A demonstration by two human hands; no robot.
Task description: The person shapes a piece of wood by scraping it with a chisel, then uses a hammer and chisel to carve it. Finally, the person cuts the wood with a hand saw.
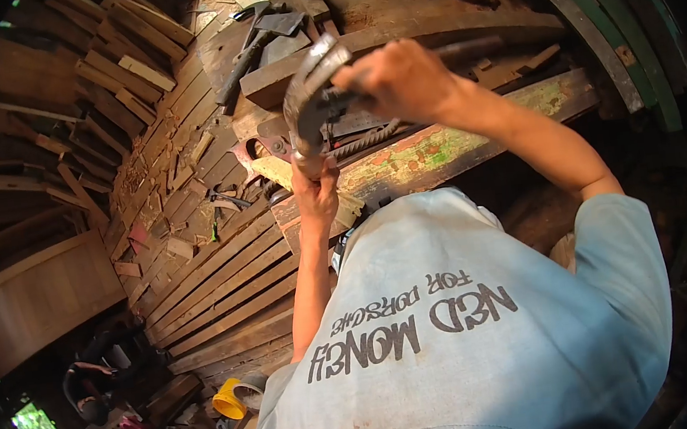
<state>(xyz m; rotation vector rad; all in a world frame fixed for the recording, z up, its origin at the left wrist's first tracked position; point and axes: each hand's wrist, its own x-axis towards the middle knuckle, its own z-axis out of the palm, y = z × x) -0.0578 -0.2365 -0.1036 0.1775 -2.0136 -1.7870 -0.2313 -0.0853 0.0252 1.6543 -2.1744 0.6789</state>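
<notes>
Far left, a pale wooden panel (34, 297) leans among stacked timber. Lower down sits a yellow container (229, 398), open at the top, though what is in it cannot be made out. Next come long wooden slats (215, 270) lying side by side, littered with offcuts. Above them a few dark metal tools (258, 39) rest on the desk (437, 150), whose front edge shows worn green and red paint.

The left hand (316, 192) is raised at that edge. Its fingers are closed tight and touch the lower end of the hammer's head; whether they pinch something small cannot be told. The hammer (310, 92), with a curved grey steel head, stands just above the left hand and over the desk. Its handle runs rightward into the right hand (405, 78), which is wrapped fully around it.

Below, the person's light shirt (543, 361) carries dark lettering, seen upside down, that reads "NEED MONEY FOR PORSCHE". Curved green bands (591, 21) arc along the far right.
</notes>
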